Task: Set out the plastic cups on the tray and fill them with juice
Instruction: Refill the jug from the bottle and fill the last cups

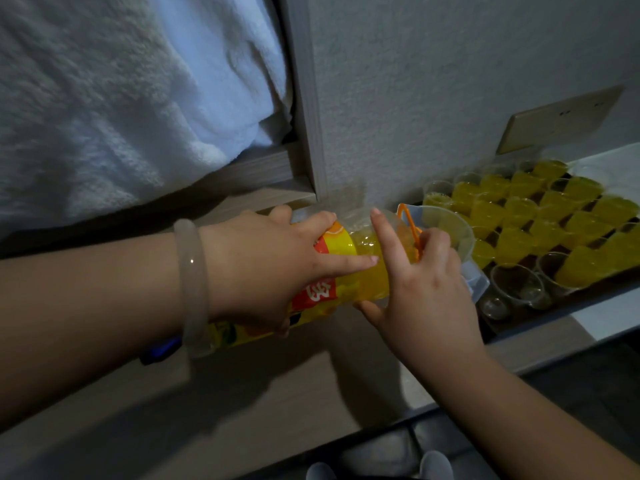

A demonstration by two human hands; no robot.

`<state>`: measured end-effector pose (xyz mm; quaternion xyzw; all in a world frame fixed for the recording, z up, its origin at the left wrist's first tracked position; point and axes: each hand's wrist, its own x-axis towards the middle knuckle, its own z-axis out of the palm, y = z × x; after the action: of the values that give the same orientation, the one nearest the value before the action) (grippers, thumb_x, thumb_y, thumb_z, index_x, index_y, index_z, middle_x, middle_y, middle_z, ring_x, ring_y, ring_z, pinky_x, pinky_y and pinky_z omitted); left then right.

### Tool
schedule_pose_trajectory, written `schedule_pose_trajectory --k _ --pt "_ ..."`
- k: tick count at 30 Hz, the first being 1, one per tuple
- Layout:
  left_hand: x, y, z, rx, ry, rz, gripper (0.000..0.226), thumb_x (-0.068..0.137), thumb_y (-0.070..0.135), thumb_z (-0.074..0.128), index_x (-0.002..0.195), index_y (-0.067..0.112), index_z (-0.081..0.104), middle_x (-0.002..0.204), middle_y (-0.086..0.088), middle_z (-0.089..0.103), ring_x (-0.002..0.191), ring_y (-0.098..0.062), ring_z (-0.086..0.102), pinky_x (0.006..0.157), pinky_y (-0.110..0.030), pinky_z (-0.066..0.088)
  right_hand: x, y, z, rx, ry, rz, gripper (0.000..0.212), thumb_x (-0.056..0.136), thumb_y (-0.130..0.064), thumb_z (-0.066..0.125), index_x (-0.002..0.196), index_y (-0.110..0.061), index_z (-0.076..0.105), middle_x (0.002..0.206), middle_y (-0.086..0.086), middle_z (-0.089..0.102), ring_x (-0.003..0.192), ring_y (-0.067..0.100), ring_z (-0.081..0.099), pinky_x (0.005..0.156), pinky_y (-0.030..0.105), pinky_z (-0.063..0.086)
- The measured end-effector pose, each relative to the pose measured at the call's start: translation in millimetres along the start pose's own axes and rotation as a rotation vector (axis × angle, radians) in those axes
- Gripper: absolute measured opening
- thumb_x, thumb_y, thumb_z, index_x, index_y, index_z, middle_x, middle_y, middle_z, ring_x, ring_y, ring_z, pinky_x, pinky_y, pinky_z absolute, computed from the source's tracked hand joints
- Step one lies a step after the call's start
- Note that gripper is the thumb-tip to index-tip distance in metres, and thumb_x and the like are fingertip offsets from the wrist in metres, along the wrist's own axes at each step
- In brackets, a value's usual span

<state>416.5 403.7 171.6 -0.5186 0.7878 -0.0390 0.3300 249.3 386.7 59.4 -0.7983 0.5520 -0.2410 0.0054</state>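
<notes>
Both hands are clamped on the juice bottle point(363, 285), which I am holding low in the middle of the frame over the wooden counter point(242, 393). My left hand point(263, 265), the one with the pale bangle point(194, 285) on its wrist, is wrapping the labelled body. My right hand point(426, 289) is bracing the clear shoulder, with the thumb underneath, the forefinger stretched across the top and the other fingers curling near the orange ring point(407, 220) at the neck.

I am keeping the bottle almost flat. Its long axis is running left to right across the frame, with the base toward my left forearm and the mouth pointing right, into the clear jug point(453, 230) just beside the tray point(571, 303). Juice is pooling in the lower side of the tilted bottle. I cannot tell whether a stream is actually leaving the mouth, because my right hand is covering it.

As for progress, I am judging the job to be nearly done. The cups are all sitting out in rows on the tray at right of centre. Most of them, the filled cups point(547, 233), are showing yellow. A few empty cups point(516, 285) are waiting at the tray's near left corner. They are what is left to fill, presumably from the jug I am topping up.
</notes>
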Motion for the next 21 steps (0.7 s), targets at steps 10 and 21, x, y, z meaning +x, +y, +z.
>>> schedule_pose_trajectory --k 10,21 --pt "-1 1 -5 0.012 0.001 -0.011 0.114 0.070 0.062 0.071 0.126 0.065 -0.028 0.154 0.004 -0.010 0.127 -0.035 0.032 0.092 -0.044 0.045 0 2 -1 0.024 0.023 -0.008 0.116 0.050 -0.047 0.089 0.148 -0.028 0.031 0.113 0.022 0.045 0.089 0.037 0.054 0.069 0.042 0.051" --pt "-1 -2 -15 0.033 -0.025 -0.010 0.112 0.070 0.062 0.071 0.128 0.067 -0.025 0.155 0.004 -0.007 0.131 -0.037 0.031 0.096 -0.052 0.045 -1 3 -2 0.030 0.035 -0.005 0.114 0.053 -0.049 0.088 0.148 -0.028 0.029 0.114 0.023 0.045 0.091 0.038 0.054 0.070 0.040 0.051"
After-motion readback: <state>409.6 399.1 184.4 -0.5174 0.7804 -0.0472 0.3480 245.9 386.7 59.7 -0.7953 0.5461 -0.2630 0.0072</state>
